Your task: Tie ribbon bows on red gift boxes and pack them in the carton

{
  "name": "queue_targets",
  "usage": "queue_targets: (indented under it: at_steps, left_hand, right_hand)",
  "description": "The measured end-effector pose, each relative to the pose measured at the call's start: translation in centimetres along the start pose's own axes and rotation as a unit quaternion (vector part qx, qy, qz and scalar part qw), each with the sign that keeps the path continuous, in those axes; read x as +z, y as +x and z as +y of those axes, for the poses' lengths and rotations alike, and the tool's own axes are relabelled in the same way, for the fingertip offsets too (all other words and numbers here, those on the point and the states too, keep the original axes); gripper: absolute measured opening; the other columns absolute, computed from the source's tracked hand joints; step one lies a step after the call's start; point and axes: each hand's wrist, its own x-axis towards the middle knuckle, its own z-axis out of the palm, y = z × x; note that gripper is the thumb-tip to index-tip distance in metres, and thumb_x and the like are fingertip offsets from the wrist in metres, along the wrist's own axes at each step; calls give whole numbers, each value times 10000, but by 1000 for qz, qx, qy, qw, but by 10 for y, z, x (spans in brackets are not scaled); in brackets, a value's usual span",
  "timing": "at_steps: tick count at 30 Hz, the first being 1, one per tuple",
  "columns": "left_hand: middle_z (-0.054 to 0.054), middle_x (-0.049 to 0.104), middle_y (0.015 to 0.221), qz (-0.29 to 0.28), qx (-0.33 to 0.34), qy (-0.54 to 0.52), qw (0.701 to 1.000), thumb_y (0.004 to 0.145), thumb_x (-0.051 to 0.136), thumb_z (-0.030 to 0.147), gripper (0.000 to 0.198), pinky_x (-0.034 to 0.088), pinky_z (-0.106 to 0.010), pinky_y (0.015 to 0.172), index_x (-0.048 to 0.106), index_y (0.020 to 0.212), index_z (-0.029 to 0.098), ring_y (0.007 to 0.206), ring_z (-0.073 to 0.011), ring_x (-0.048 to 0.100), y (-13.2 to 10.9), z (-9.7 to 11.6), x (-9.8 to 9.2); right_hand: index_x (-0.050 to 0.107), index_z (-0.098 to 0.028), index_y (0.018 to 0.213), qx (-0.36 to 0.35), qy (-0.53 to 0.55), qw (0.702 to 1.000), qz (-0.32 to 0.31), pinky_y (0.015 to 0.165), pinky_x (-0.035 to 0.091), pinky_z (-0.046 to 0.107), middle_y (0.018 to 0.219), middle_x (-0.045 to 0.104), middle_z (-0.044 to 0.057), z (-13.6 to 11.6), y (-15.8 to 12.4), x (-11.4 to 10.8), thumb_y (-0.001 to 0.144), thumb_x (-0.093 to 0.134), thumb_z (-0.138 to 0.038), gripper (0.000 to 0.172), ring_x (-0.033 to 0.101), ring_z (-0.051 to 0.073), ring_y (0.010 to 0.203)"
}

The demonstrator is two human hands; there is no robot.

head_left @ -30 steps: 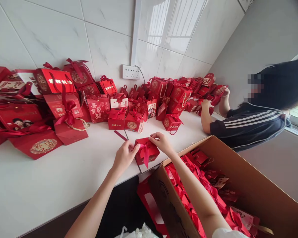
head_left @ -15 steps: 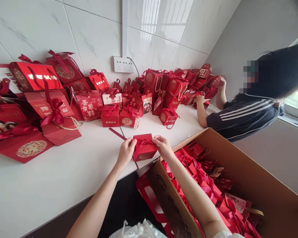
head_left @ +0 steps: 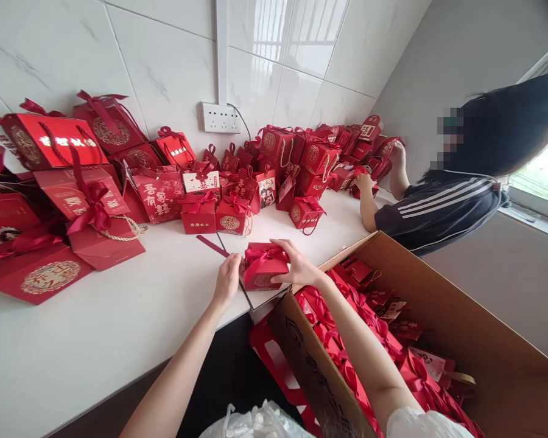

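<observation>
The right hand point(head_left: 296, 266) is clamped on one end of a red box point(head_left: 263, 281), fingers over the top and thumb on the front, probably to steady it while the surface point(head_left: 164, 316) bears its weight. The left hand point(head_left: 229, 277) is at the opposite end; whether it pinches anything, I cannot tell. The ribbon bow point(head_left: 274, 256) lies between the hands, apparently kept uncrushed. An open carton point(head_left: 466, 304) stands beneath the right forearm, presumably for easy reach.
</observation>
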Motion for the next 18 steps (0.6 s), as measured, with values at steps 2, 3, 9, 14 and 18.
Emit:
queue_targets:
  at_steps: [2, 3, 9, 14, 18]
  left_hand:
    - [8, 479, 593, 9, -1, -12, 1000, 825, 373, 469, 330, 419, -242, 526, 430, 641, 202, 545, -126, 477, -1, -1, -2]
    - [10, 471, 584, 12, -1, -15, 1000, 820, 380, 450, 312, 417, -243, 521, 435, 640, 202, 536, -125, 472, -2, -1, -3]
    - [24, 460, 556, -18, 5, -6, 1000, 789, 451, 388, 249, 395, -237, 539, 489, 635, 196, 550, -125, 463, -6, 2, -4]
    - [14, 536, 612, -77, 8, 91, 993, 784, 459, 453, 280, 410, -241, 546, 548, 705, 200, 590, -146, 524, -8, -1, -1]
    - [1, 609, 695, -110, 36, 183, 976, 807, 408, 469, 299, 462, -260, 620, 549, 749, 212, 655, -165, 576, -11, -6, 1]
  right_hand:
    - [453, -212, 1279, 46, 102, 992, 61, 982, 420, 454, 1229, 523, 112, -1, -1, -1, 565, 779, -438, 817, 515, 285, 1156]
    - [463, -222, 1254, 76, 180, 976, 93, 930, 461, 450, 1192, 557, 101, -2, -4, -1, 598, 745, -471, 756, 550, 283, 1110]
    - [586, -214, 987, 243, 515, 797, 203, 697, 549, 403, 1066, 661, 93, -19, -48, -22, 706, 530, -619, 496, 636, 290, 957]
    - [570, -220, 1040, 269, 450, 788, 323, 776, 536, 449, 1070, 655, 90, -17, -106, -40, 703, 550, -606, 513, 605, 313, 1024]
    - [465, -243, 1169, 238, 110, 845, 465, 980, 414, 513, 1168, 555, 78, 12, -156, -7, 655, 637, -529, 613, 514, 311, 1139]
